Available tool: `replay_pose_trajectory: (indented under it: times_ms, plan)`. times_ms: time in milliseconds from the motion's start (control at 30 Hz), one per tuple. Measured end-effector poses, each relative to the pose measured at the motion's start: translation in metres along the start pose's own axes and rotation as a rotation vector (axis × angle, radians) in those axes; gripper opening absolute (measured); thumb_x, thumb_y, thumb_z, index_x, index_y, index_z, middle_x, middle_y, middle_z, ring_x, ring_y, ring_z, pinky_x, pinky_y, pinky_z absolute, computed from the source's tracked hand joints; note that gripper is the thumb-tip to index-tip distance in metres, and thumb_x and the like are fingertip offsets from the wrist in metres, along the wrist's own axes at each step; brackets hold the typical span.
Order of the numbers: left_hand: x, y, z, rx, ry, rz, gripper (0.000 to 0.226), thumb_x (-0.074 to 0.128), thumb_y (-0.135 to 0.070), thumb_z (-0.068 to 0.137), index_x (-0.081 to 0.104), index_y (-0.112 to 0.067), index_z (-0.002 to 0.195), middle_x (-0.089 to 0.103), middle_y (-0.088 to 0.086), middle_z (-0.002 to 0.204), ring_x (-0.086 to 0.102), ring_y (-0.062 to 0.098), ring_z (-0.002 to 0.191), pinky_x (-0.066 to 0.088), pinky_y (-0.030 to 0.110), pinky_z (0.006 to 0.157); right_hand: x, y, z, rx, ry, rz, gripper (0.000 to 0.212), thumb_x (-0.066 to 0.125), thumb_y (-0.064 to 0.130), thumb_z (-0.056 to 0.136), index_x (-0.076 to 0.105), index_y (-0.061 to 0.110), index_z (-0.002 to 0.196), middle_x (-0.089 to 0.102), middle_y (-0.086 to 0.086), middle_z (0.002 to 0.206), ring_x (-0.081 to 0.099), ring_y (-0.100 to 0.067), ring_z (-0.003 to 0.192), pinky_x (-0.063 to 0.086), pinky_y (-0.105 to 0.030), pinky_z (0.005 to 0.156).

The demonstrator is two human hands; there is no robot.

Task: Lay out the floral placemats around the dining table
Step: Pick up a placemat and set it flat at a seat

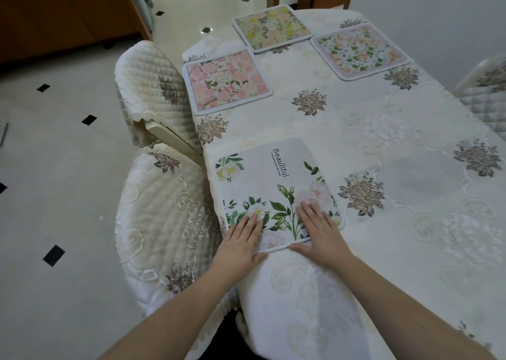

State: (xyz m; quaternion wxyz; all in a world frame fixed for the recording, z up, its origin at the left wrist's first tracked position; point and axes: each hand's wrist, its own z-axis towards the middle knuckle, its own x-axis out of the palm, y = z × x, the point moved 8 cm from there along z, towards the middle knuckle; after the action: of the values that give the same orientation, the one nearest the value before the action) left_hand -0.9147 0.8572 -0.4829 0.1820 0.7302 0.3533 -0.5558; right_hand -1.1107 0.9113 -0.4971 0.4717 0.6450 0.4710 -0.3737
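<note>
A white placemat (269, 178) printed with green leaves, white flowers and the word "Beautiful" lies flat at the table's near left edge. My left hand (241, 240) rests flat on its near left corner, thumb at the edge. My right hand (319, 229) presses flat on its near right part, fingers spread. Three more floral placemats lie farther along: a pink one (227, 81) at the left edge, a yellow-peach one (272, 28) at the far end, and a green-and-peach one (360, 50) on the right side.
The table (383, 140) wears a cream cloth with embroidered brown flowers. Two chairs with quilted cream covers stand on the left, the far chair (153, 85) and the near chair (164, 222); another chair (484, 88) stands at the right. The tiled floor (54, 168) lies to the left.
</note>
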Motion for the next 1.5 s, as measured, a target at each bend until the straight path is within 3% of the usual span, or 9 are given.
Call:
replay_pose_trajectory:
  times_ms: [133,233,367,500,667,900,1033,1200,1500]
  plan:
    - [-0.003,0.002,0.005,0.004,0.002,-0.014,0.08,0.015,-0.068,0.097,-0.013,-0.023,0.156,-0.024,-0.004,0.16,-0.018,0.018,0.151,-0.02,0.033,0.114,-0.008,-0.001,0.008,-0.005,-0.022,-0.003,0.103,0.012,0.09,0.075,-0.019,0.029,0.152,-0.022,0.011,0.161,-0.028,-0.007,0.145,-0.019,-0.028,0.117]
    - [-0.02,0.008,0.013,-0.035,-0.069,-0.122,0.071,0.019,-0.064,0.099,0.005,-0.028,0.159,-0.006,-0.005,0.166,-0.008,0.014,0.152,-0.011,0.033,0.119,-0.018,0.007,0.015,-0.033,-0.034,0.03,0.095,0.018,0.083,0.084,-0.006,0.028,0.157,-0.017,0.012,0.162,-0.025,-0.004,0.146,-0.02,-0.025,0.116]
    - [-0.065,0.036,0.045,-0.158,-0.244,-0.298,0.058,0.022,-0.049,0.104,0.02,-0.026,0.157,0.015,-0.001,0.165,0.006,0.015,0.152,0.001,0.033,0.121,-0.041,0.021,0.051,0.013,-0.138,0.129,0.065,0.031,0.052,0.102,0.016,0.023,0.157,0.002,0.01,0.164,-0.003,-0.009,0.152,-0.003,-0.03,0.122]
    - [-0.094,0.061,0.092,-0.149,-0.32,-0.259,0.055,0.028,-0.038,0.106,0.025,-0.014,0.156,0.019,0.005,0.164,0.009,0.019,0.153,0.001,0.034,0.122,-0.062,0.044,0.11,0.03,-0.203,0.154,0.058,0.033,0.034,0.105,0.016,0.015,0.157,0.009,0.0,0.165,0.004,-0.015,0.152,0.005,-0.033,0.123]
    - [-0.092,0.082,0.147,-0.132,-0.311,-0.232,0.054,0.027,-0.033,0.106,0.024,-0.013,0.156,0.018,0.004,0.165,0.007,0.017,0.153,-0.003,0.032,0.121,-0.063,0.072,0.179,-0.005,-0.184,0.125,0.055,0.025,0.032,0.106,0.013,0.016,0.157,0.009,0.0,0.165,0.002,-0.013,0.152,0.001,-0.031,0.123]
    - [-0.055,0.094,0.173,-0.131,-0.247,-0.126,0.058,0.011,-0.04,0.104,0.0,-0.02,0.157,0.0,-0.004,0.166,-0.005,0.011,0.152,-0.013,0.04,0.121,-0.045,0.067,0.2,0.034,-0.178,-0.085,0.058,0.016,0.036,0.105,0.002,0.015,0.158,-0.002,0.002,0.165,-0.005,-0.012,0.152,-0.001,-0.036,0.124]
    - [-0.054,0.094,0.174,-0.134,-0.281,-0.115,0.058,0.01,-0.039,0.104,0.004,-0.019,0.158,0.004,-0.004,0.166,-0.002,0.011,0.152,-0.011,0.04,0.121,-0.046,0.066,0.211,0.01,-0.168,-0.134,0.058,0.015,0.035,0.106,-0.002,0.014,0.157,-0.006,0.001,0.165,-0.01,-0.013,0.151,-0.003,-0.037,0.123]
    - [-0.057,0.094,0.173,-0.148,-0.305,-0.115,0.057,0.018,-0.036,0.104,0.014,-0.018,0.158,0.013,-0.003,0.166,0.005,0.013,0.153,-0.006,0.041,0.122,-0.05,0.062,0.218,0.025,-0.182,-0.1,0.057,0.019,0.035,0.106,0.007,0.016,0.158,0.002,0.002,0.166,-0.002,-0.013,0.152,0.0,-0.038,0.123]
    - [-0.059,0.1,0.17,-0.216,-0.234,-0.156,0.058,0.016,-0.044,0.102,0.003,-0.034,0.158,-0.001,-0.006,0.167,-0.005,0.013,0.153,-0.009,0.045,0.122,-0.061,-0.003,0.192,0.327,-0.264,-0.003,0.067,0.02,0.056,0.1,0.011,0.024,0.158,0.009,0.002,0.166,0.005,-0.016,0.152,0.001,-0.04,0.123]
